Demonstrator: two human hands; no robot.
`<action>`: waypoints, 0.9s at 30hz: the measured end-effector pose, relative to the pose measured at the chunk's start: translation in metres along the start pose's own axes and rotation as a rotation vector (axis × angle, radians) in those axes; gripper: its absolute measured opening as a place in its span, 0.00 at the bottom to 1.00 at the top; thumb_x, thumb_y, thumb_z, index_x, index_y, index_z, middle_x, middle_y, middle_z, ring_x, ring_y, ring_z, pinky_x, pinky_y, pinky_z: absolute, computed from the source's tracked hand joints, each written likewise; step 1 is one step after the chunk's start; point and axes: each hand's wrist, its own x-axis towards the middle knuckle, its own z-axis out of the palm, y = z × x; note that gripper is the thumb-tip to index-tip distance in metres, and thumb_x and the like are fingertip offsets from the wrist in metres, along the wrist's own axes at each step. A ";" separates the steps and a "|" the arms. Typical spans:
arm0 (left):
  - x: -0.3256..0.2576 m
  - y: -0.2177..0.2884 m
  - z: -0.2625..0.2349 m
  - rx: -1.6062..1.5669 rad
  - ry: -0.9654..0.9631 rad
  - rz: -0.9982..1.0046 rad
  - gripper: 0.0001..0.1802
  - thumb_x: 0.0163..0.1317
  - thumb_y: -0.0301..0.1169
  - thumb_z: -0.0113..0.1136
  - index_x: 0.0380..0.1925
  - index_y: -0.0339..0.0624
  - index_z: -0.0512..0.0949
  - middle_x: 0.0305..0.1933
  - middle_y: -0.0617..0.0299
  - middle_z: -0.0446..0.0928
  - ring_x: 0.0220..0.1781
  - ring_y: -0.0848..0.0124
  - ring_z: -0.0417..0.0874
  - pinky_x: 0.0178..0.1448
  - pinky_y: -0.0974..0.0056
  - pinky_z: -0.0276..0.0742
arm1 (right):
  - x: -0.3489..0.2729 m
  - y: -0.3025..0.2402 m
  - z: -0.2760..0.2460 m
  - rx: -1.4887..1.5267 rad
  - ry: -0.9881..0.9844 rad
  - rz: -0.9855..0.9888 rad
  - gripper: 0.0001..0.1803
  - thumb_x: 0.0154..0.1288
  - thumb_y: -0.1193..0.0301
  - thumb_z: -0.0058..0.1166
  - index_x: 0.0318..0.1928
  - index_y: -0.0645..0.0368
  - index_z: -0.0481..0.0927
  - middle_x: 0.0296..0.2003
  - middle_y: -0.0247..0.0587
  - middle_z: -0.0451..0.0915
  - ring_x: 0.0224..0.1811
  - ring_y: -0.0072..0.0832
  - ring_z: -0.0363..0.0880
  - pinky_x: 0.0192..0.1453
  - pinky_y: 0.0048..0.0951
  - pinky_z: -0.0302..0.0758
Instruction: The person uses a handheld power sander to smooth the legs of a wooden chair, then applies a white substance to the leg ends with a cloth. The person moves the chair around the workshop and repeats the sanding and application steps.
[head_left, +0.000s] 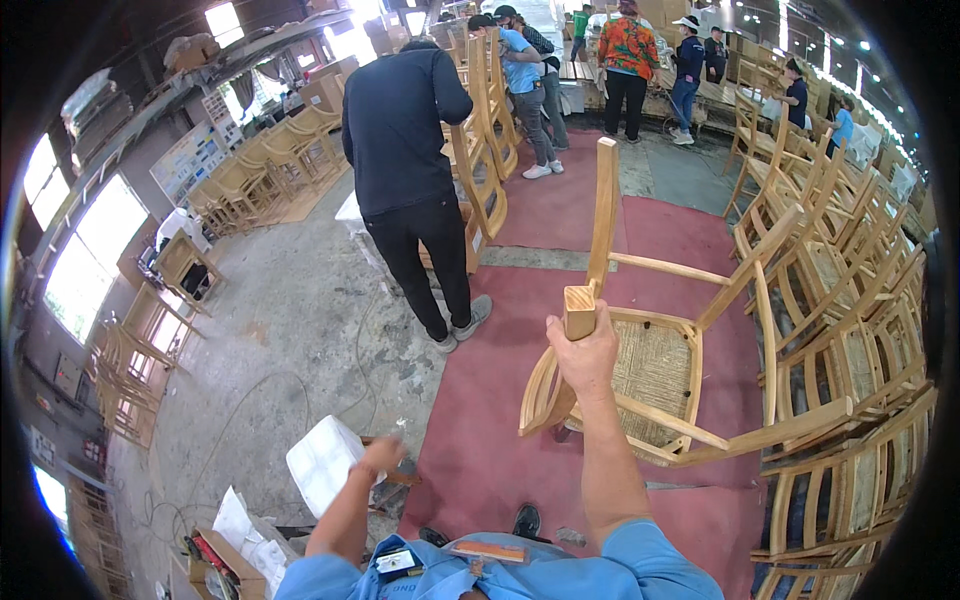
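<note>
My right hand (585, 352) is wrapped round a square-ended leg of a light wooden chair (648, 372). The chair is tipped over, with its woven seat and several legs and rails turned toward me. Its curved back parts lie low, close to the red floor covering. My left hand (382, 455) is smeared by motion, so its fingers do not show clearly. It is beside a stool-like stand with a white wrapped top (326, 462), and I cannot tell whether it touches it.
Rows of wooden chairs (850, 360) crowd the right side. A person in dark clothes (410, 160) stands ahead beside stacked chair frames (478, 150). An open box (225, 560) with a red tool is at the lower left. A thin hose (300, 385) crosses the concrete.
</note>
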 end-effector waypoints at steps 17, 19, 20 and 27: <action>-0.138 -0.039 0.184 -0.943 -0.002 -0.504 0.20 0.66 0.41 0.60 0.49 0.38 0.81 0.40 0.51 0.84 0.40 0.62 0.86 0.43 0.58 0.80 | -0.014 0.120 -0.108 -0.609 -0.693 -0.014 0.37 0.60 0.50 0.63 0.64 0.60 0.73 0.60 0.59 0.75 0.66 0.50 0.71 0.70 0.43 0.67; -0.115 -0.019 0.156 -0.780 0.083 -0.391 0.18 0.70 0.37 0.56 0.52 0.36 0.78 0.38 0.60 0.82 0.36 0.70 0.83 0.36 0.66 0.79 | -0.009 0.134 -0.154 -0.786 -0.828 0.108 0.35 0.65 0.48 0.57 0.63 0.61 0.74 0.58 0.59 0.77 0.64 0.51 0.73 0.68 0.45 0.69; -0.107 -0.009 0.145 -0.860 0.067 -0.418 0.18 0.70 0.37 0.56 0.52 0.36 0.78 0.38 0.60 0.82 0.36 0.71 0.83 0.35 0.66 0.79 | -0.009 0.139 -0.173 -0.879 -0.925 0.269 0.35 0.67 0.45 0.52 0.63 0.61 0.74 0.56 0.60 0.78 0.62 0.52 0.74 0.67 0.46 0.70; -0.127 0.021 0.148 -0.936 0.045 -0.449 0.19 0.70 0.38 0.56 0.55 0.38 0.77 0.40 0.61 0.82 0.36 0.73 0.82 0.33 0.67 0.77 | -0.044 0.153 -0.264 -1.242 -0.747 0.345 0.32 0.70 0.41 0.44 0.47 0.61 0.80 0.40 0.60 0.84 0.47 0.57 0.81 0.54 0.54 0.75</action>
